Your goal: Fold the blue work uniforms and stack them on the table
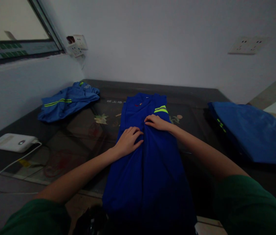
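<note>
A long royal-blue work uniform (162, 163) lies lengthwise on the dark table, its collar toward the wall and its lower part reaching over the near edge. A yellow-green and grey reflective band crosses its upper right side. My left hand (129, 140) rests on the cloth left of the centre line, with thumb and fingers apart. Slightly farther up, my right hand (156, 122) has its fingertips and thumb closed on the fabric beside the centre line. A dark crease runs down the uniform from between my hands.
The dark table (186, 94) meets a pale wall. Crumpled blue clothing (69, 101) lies at the back left, and a folded blue stack (257, 130) at the right. A white power bank (14, 142) with a cable sits at the left edge. Sockets (249, 45) are on the wall.
</note>
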`<state>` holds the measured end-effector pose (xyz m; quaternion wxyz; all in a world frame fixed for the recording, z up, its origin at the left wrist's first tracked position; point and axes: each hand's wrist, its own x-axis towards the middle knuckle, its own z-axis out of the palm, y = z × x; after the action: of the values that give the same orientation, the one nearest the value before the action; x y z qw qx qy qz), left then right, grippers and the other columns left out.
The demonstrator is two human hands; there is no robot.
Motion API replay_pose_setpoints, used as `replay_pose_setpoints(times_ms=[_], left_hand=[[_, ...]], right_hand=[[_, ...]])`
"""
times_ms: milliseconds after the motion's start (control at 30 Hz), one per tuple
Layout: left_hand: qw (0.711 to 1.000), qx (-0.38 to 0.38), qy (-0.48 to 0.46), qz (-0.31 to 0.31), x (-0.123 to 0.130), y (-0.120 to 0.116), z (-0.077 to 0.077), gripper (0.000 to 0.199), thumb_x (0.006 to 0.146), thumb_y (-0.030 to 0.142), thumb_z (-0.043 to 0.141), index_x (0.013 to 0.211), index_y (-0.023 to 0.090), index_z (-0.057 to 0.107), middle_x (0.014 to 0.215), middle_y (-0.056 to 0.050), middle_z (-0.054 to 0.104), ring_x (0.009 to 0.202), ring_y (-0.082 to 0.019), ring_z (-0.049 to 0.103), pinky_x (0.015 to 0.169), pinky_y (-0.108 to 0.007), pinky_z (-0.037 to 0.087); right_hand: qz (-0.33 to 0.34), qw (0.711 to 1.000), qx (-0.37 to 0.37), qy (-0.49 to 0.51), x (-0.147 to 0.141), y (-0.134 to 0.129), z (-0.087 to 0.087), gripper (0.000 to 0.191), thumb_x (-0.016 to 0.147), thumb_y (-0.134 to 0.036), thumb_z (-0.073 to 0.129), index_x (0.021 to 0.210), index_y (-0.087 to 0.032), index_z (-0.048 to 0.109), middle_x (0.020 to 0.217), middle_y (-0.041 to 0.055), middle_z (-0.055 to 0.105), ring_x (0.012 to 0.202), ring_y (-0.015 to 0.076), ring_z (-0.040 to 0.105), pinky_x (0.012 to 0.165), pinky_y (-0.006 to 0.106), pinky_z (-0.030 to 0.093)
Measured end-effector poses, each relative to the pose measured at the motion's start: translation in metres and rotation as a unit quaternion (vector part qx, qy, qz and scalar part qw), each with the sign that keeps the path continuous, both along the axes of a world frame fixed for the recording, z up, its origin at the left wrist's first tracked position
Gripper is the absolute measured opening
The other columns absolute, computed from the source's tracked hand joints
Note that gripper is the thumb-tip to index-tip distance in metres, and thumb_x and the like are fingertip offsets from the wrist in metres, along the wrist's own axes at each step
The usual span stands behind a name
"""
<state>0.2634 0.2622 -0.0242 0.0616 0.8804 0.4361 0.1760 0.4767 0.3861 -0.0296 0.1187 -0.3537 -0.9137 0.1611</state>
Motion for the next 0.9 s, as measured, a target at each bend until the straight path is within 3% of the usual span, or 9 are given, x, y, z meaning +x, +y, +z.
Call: replay_pose_setpoints(times_ms=[100, 233, 333, 400, 500, 633, 733, 833, 900], left_hand=[[0.998, -0.069, -0.002, 0.008, 0.006, -0.032, 0.012, 0.031, 0.093, 0.035, 0.05, 0.119, 0.018, 0.054, 0.094, -0.007, 0.064, 0.091, -0.023, 0.06, 0.086, -0.04, 0.046], [0.984, -0.172, 0.022, -0.032, 0.02, -0.08, 0.02, 0.048, 0.093, 0.042, 0.05, 0.136, 0.021, 0.041, 0.073, 0.0, 0.064, 0.072, -0.02, 0.064, 0.084, -0.04, 0.047], [0.976, -0.211, 0.035, -0.04, 0.03, -0.106, 0.018, 0.062, 0.089, 0.042, 0.055, 0.144, 0.021, 0.034, 0.079, -0.004, 0.067, 0.076, -0.024, 0.066, 0.081, -0.041, 0.049], [0.968, -0.246, -0.01, -0.038, 0.033, -0.117, 0.017, 0.06, 0.089, 0.034, 0.055, 0.144, 0.023, 0.034, 0.095, -0.007, 0.069, 0.086, -0.024, 0.066, 0.082, -0.039, 0.049], [0.935, -0.315, -0.16, -0.025, 0.033, -0.13, 0.02, 0.042, 0.091, 0.022, 0.05, 0.132, 0.027, 0.049, 0.112, -0.006, 0.065, 0.093, -0.019, 0.063, 0.084, -0.031, 0.048], [0.862, -0.438, -0.251, 0.032, 0.027, -0.155, 0.025, 0.045, 0.09, 0.026, 0.052, 0.135, 0.029, 0.047, 0.083, 0.0, 0.06, 0.065, -0.012, 0.053, 0.061, -0.023, 0.043], [0.852, -0.469, -0.229, 0.046, 0.02, -0.18, 0.016, 0.049, 0.083, 0.029, 0.062, 0.131, 0.034, 0.052, 0.081, 0.002, 0.058, 0.067, -0.011, 0.052, 0.062, -0.022, 0.042], [0.865, -0.457, -0.203, 0.035, 0.013, -0.197, -0.004, 0.035, 0.077, 0.033, 0.069, 0.112, 0.036, 0.067, 0.088, 0.001, 0.065, 0.08, -0.015, 0.059, 0.076, -0.026, 0.047], [0.855, -0.478, -0.201, 0.009, 0.01, -0.203, -0.019, 0.029, 0.078, 0.041, 0.068, 0.108, 0.041, 0.069, 0.09, 0.002, 0.067, 0.086, -0.018, 0.064, 0.076, -0.028, 0.05]], right_hand=[[0.006, 1.0, 0.001, -0.024, -0.002, 0.0, 0.001, 0.024, 0.096, -0.035, 0.047, 0.104, -0.019, 0.063, 0.109, 0.0095, 0.065, 0.1, 0.0228, 0.056, 0.087, 0.036, 0.04], [-0.029, 0.999, 0.014, -0.027, -0.007, -0.001, -0.004, 0.022, 0.095, -0.035, 0.049, 0.101, -0.019, 0.063, 0.106, 0.0096, 0.065, 0.1, 0.0249, 0.054, 0.085, 0.037, 0.039], [-0.042, 0.999, -0.001, 0.006, -0.008, -0.003, -0.007, 0.02, 0.095, -0.033, 0.048, 0.099, -0.019, 0.062, 0.104, 0.0079, 0.067, 0.099, 0.0241, 0.055, 0.085, 0.036, 0.04], [-0.05, 0.998, -0.007, 0.032, -0.007, -0.004, -0.007, 0.018, 0.094, -0.031, 0.049, 0.098, -0.019, 0.063, 0.103, 0.0078, 0.067, 0.098, 0.0233, 0.057, 0.085, 0.035, 0.041], [-0.038, 0.995, -0.025, 0.086, -0.007, -0.004, -0.003, 0.016, 0.092, -0.028, 0.052, 0.095, -0.017, 0.064, 0.101, 0.0085, 0.068, 0.094, 0.0212, 0.06, 0.084, 0.033, 0.043], [0.004, 0.983, -0.084, 0.164, -0.007, 0.0, 0.002, 0.013, 0.086, -0.024, 0.059, 0.093, -0.016, 0.067, 0.097, 0.0072, 0.07, 0.089, 0.018, 0.064, 0.083, 0.03, 0.047], [0.018, 0.975, -0.126, 0.181, -0.008, 0.003, 0.001, 0.013, 0.084, -0.022, 0.061, 0.094, -0.016, 0.068, 0.097, 0.0066, 0.071, 0.089, 0.0169, 0.065, 0.084, 0.03, 0.048], [0.036, 0.977, -0.132, 0.164, -0.011, 0.006, -0.002, 0.013, 0.087, -0.018, 0.057, 0.096, -0.015, 0.067, 0.099, 0.0071, 0.07, 0.092, 0.0168, 0.064, 0.086, 0.03, 0.048], [0.042, 0.982, -0.117, 0.146, -0.013, 0.006, -0.002, 0.015, 0.089, -0.015, 0.052, 0.097, -0.016, 0.065, 0.101, 0.0073, 0.069, 0.093, 0.0167, 0.063, 0.086, 0.03, 0.047]])
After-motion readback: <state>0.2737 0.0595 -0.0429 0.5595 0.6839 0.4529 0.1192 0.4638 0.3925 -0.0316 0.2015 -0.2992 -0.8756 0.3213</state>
